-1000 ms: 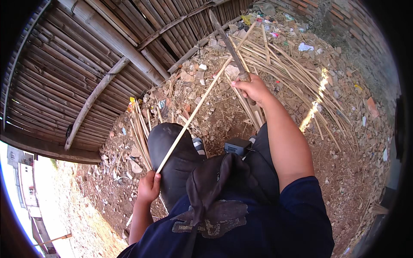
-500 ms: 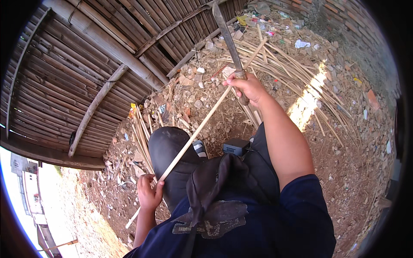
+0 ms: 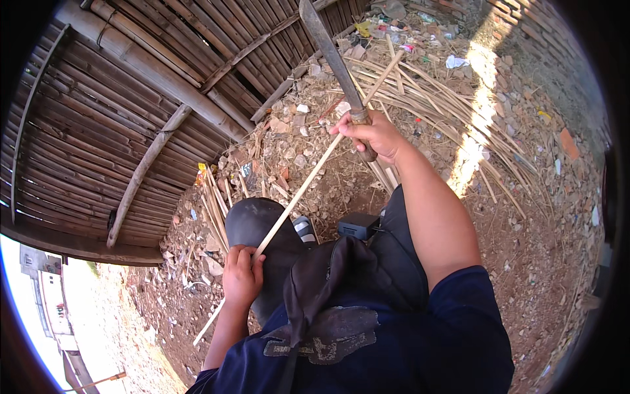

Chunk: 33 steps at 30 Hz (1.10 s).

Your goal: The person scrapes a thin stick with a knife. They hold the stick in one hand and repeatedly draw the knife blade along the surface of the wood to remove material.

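Observation:
A long, pale bamboo strip (image 3: pixel 300 194) runs slantwise across my left knee. My left hand (image 3: pixel 241 279) is closed around its lower part, and the near end sticks out below the wrist. My right hand (image 3: pixel 379 136) grips the wooden handle of a machete (image 3: pixel 333 60), its long dark blade pointing up and away to the left. The thumb and forefinger of that same hand pinch the strip beside the handle. Beyond the fist the strip's far part passes near the blade's base and overlaps other strips on the ground.
Many split strips (image 3: pixel 453 117) lie in a heap at the far right, and a smaller bundle (image 3: pixel 213 203) lies left of my knee. A dark box (image 3: pixel 357 225) sits between my feet. A slatted bamboo wall (image 3: pixel 147 131) stands left; rubble and litter cover the ground.
My left hand has moved up and right along the strip, nearer my knee. The machete and right hand have shifted slightly left, still holding the strip.

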Available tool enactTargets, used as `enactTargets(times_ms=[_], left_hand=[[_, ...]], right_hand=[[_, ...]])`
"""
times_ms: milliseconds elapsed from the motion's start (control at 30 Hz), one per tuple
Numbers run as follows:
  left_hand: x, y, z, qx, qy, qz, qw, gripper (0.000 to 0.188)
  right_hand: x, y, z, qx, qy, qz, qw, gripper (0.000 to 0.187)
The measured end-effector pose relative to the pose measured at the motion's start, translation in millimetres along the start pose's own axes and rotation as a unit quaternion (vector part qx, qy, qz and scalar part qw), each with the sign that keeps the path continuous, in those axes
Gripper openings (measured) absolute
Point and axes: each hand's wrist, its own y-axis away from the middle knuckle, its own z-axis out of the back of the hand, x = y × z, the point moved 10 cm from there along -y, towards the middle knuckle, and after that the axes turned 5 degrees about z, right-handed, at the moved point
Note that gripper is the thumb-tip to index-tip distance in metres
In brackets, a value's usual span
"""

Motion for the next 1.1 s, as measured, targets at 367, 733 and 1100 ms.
enactTargets(times_ms=[367,733,1100], left_hand=[[32,24,-5,0.074,0.018,0.087,0.993,0.021],[54,33,-4,0.068,-0.048,0.181,0.980,0.034],[62,30,-10,0.073,-0.069,0.177,0.979,0.037]], right_hand=[[17,1,19,-0.056,0.333,0.053,0.940,0.050],[-17,9,-33,0.115,0.600,-0.051,0.790,0.051],[-63,2,-35,0.154,0.601,-0.082,0.780,0.056]])
